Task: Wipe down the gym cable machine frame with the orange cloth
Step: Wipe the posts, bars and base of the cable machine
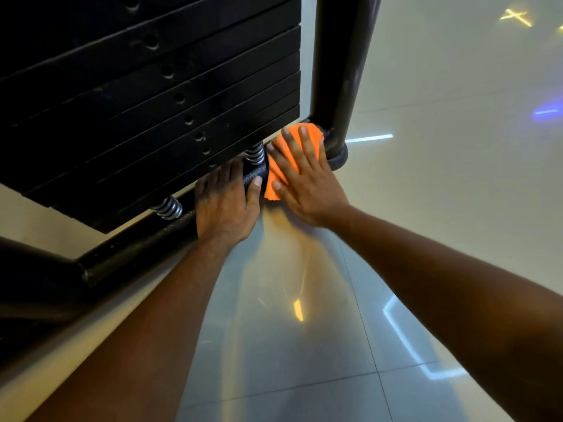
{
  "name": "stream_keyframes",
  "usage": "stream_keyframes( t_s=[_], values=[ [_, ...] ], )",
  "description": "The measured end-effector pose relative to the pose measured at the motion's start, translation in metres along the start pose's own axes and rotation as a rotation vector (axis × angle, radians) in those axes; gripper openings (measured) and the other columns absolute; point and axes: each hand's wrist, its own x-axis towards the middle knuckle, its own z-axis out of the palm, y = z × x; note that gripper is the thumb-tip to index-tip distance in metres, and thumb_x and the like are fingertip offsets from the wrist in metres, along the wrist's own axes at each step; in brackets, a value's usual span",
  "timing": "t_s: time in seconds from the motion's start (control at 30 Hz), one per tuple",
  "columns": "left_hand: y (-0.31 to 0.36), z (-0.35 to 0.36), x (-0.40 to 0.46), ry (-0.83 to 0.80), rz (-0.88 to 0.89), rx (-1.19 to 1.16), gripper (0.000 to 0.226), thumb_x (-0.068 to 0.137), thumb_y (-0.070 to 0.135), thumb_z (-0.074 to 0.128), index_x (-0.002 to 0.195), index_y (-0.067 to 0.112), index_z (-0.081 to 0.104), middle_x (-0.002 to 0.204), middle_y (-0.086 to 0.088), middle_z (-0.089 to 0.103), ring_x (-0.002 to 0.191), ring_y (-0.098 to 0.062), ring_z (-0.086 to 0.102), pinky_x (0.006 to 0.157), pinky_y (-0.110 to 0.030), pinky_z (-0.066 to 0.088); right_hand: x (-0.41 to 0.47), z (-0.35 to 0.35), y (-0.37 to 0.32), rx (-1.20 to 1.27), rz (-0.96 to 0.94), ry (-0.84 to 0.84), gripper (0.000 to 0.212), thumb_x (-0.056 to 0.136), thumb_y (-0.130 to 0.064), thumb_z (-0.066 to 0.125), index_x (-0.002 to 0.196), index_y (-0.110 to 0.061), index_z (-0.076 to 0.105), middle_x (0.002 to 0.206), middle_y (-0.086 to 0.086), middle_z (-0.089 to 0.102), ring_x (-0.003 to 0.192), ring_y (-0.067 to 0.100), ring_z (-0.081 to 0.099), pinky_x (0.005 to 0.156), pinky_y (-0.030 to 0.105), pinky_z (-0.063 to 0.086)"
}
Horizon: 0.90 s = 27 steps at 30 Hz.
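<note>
The orange cloth lies over the black bottom bar of the cable machine frame, close to the upright post. My right hand presses flat on the cloth with straight, spread fingers. My left hand grips the same bar just left of the cloth, thumb over the front and fingers curled over the top. A small stretch of bar shows between the two hands.
The black weight stack hangs just above the bar on two steel springs. The post's rounded foot stands on glossy pale floor tiles that reflect lights. A dark frame part fills the lower left.
</note>
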Motion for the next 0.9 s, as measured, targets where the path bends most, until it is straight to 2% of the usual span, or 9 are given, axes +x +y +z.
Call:
stream_keyframes(
  t_s=[0.13, 0.3, 0.4, 0.47, 0.57, 0.63, 0.73, 0.8, 0.9],
  values=[
    [-0.002, 0.001, 0.000, -0.003, 0.001, 0.011, 0.056, 0.110, 0.051, 0.041, 0.151, 0.014, 0.049, 0.151, -0.012, 0.060, 0.137, -0.033, 0.057, 0.115, -0.052, 0.039, -0.001, 0.003, 0.031, -0.081, -0.042, 0.014, 0.074, 0.114, -0.064, 0.030, 0.175, -0.029, 0.006, 0.182, 0.008, -0.003, 0.168, 0.036, -0.010, 0.132, 0.066, 0.001],
    [-0.001, 0.001, 0.000, -0.010, -0.011, -0.008, 0.057, 0.110, 0.050, 0.043, 0.153, 0.014, 0.048, 0.154, -0.012, 0.057, 0.141, -0.033, 0.054, 0.118, -0.053, 0.037, -0.004, 0.005, 0.013, 0.115, 0.167, 0.071, 0.069, 0.117, -0.051, 0.034, 0.175, -0.028, 0.006, 0.182, 0.008, -0.008, 0.166, 0.037, -0.016, 0.131, 0.068, -0.001],
    [0.001, 0.000, -0.001, 0.005, -0.015, -0.023, 0.055, 0.109, 0.048, 0.046, 0.152, 0.014, 0.049, 0.152, -0.012, 0.059, 0.139, -0.033, 0.055, 0.117, -0.053, 0.038, -0.008, 0.014, -0.007, 0.189, 0.096, 0.058, 0.068, 0.117, -0.045, 0.040, 0.175, -0.025, 0.010, 0.182, 0.007, -0.006, 0.166, 0.037, -0.018, 0.131, 0.067, -0.004],
    [0.000, 0.000, -0.001, 0.014, -0.007, -0.017, 0.055, 0.109, 0.048, 0.046, 0.151, 0.013, 0.049, 0.151, -0.012, 0.060, 0.138, -0.034, 0.056, 0.116, -0.053, 0.038, -0.005, 0.012, 0.013, 0.114, 0.021, 0.063, 0.066, 0.118, -0.047, 0.039, 0.175, -0.029, 0.012, 0.183, 0.006, -0.002, 0.167, 0.034, -0.014, 0.132, 0.067, -0.002],
    [-0.001, -0.001, 0.000, 0.011, 0.003, -0.013, 0.057, 0.108, 0.051, 0.047, 0.150, 0.012, 0.050, 0.150, -0.013, 0.060, 0.137, -0.034, 0.057, 0.116, -0.054, 0.039, -0.001, 0.004, 0.044, 0.114, 0.085, 0.076, 0.062, 0.118, -0.049, 0.034, 0.174, -0.033, 0.014, 0.183, 0.004, 0.000, 0.168, 0.031, -0.010, 0.130, 0.069, 0.005],
    [0.001, -0.001, -0.001, 0.005, 0.012, 0.000, 0.061, 0.108, 0.055, 0.048, 0.149, 0.012, 0.050, 0.149, -0.014, 0.061, 0.137, -0.034, 0.057, 0.116, -0.054, 0.040, 0.000, 0.005, 0.026, 0.221, 0.142, 0.081, 0.062, 0.118, -0.047, 0.035, 0.174, -0.029, 0.017, 0.183, 0.005, 0.000, 0.167, 0.034, -0.013, 0.132, 0.066, 0.001],
    [-0.001, 0.001, 0.000, 0.030, 0.023, 0.011, 0.062, 0.107, 0.058, 0.049, 0.147, 0.011, 0.051, 0.146, -0.014, 0.063, 0.133, -0.034, 0.059, 0.114, -0.053, 0.041, -0.002, 0.012, 0.001, 0.255, 0.050, 0.086, 0.060, 0.118, -0.040, 0.041, 0.173, -0.022, 0.024, 0.182, 0.010, 0.006, 0.166, 0.040, -0.013, 0.134, 0.062, -0.001],
    [0.000, 0.001, 0.001, 0.031, 0.028, 0.010, 0.063, 0.108, 0.059, 0.048, 0.148, 0.011, 0.051, 0.146, -0.013, 0.063, 0.133, -0.034, 0.059, 0.114, -0.052, 0.040, -0.001, 0.009, 0.021, 0.229, 0.000, 0.098, 0.057, 0.118, -0.038, 0.043, 0.172, -0.024, 0.029, 0.181, 0.011, 0.011, 0.167, 0.040, -0.008, 0.134, 0.061, 0.003],
    [0.002, -0.001, 0.000, 0.024, 0.025, -0.002, 0.064, 0.108, 0.060, 0.048, 0.148, 0.012, 0.051, 0.146, -0.013, 0.063, 0.134, -0.033, 0.059, 0.115, -0.052, 0.040, 0.003, 0.004, 0.039, 0.215, 0.088, 0.084, 0.057, 0.119, -0.045, 0.038, 0.173, -0.032, 0.025, 0.182, 0.007, 0.005, 0.168, 0.034, -0.008, 0.132, 0.066, 0.006]
  ],
)
